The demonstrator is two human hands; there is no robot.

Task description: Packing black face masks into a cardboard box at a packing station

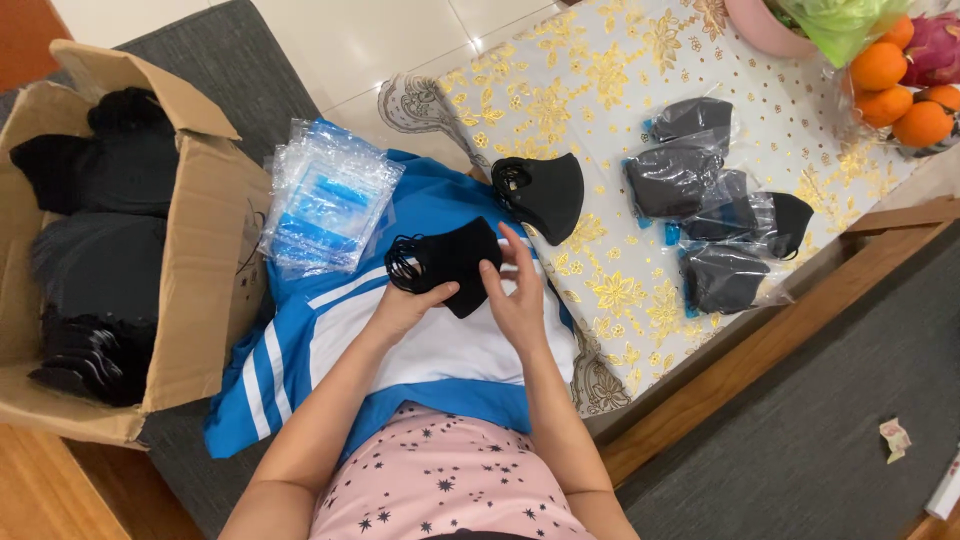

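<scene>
I pinch the black mask (450, 262) between both hands over my lap: my left hand (405, 308) grips its lower edge, my right hand (518, 300) its right end. Its long axis runs left-right, ear loops toward the left.

Both hands (465, 300) together, fingers (510, 250) curled

My left palm (400, 310) hidden under black mask (450, 262) | oranges (900, 95) cut off right | box (190, 250) depths too dark
</scene>
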